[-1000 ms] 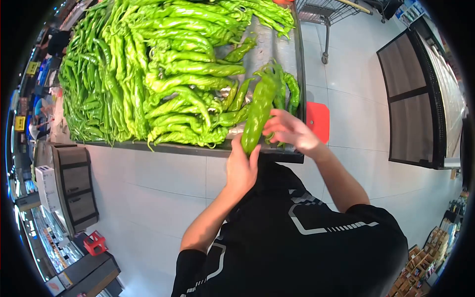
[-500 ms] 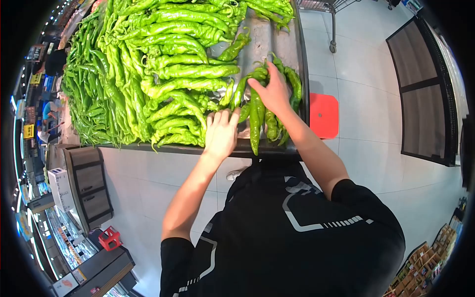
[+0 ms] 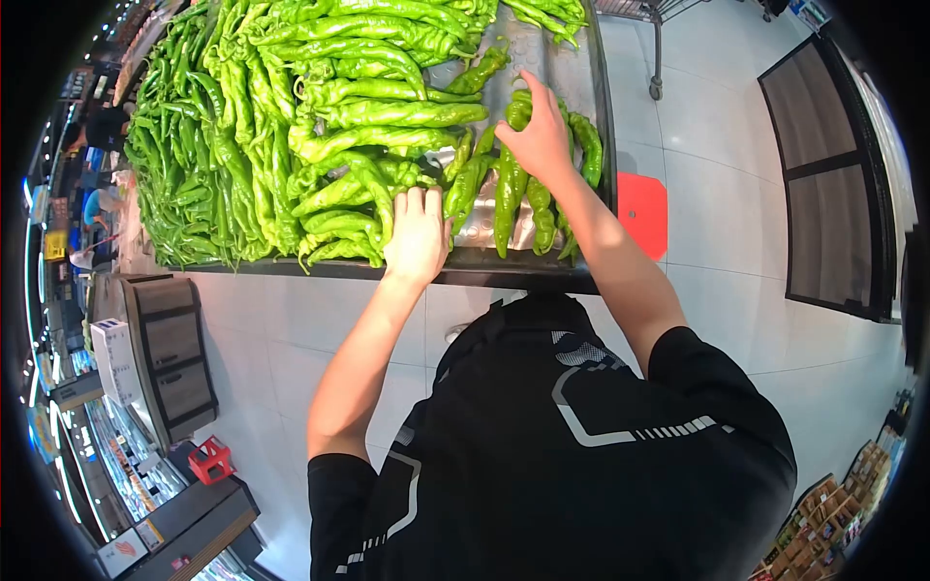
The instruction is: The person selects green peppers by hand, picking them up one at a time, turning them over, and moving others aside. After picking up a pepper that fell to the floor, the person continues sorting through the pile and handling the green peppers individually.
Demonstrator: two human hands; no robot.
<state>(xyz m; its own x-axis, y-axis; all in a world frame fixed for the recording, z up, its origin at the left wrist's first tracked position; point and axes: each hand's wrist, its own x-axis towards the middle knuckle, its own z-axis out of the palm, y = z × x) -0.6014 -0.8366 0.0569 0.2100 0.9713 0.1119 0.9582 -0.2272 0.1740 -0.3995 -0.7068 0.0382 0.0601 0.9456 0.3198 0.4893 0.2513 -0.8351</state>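
Observation:
Long green peppers (image 3: 397, 114) lie in packed rows across the dark-edged display stand (image 3: 484, 274). My left hand (image 3: 417, 235) is at the near edge of the rows, its fingers together and curled over green peppers, with the fingertips hidden. Farther right, my right hand (image 3: 541, 137) has its thumb and index finger spread wide over a few loose peppers. One long pepper (image 3: 509, 198) hangs toward the near edge below that hand, and another pepper (image 3: 468, 189) lies between the two hands. Bare metal (image 3: 554, 73) shows around the loose peppers.
Thinner, darker peppers (image 3: 184, 184) fill the stand's left side. A red stool (image 3: 642, 215) stands on the floor beside its right edge, with a cart (image 3: 656, 48) beyond. A dark panelled unit (image 3: 828, 174) is at far right, a cabinet (image 3: 172, 353) at left.
My left hand has shifted left, onto the ends of the pepper rows. My right hand has risen slightly, its fingers spread wider. The view has shifted a little.

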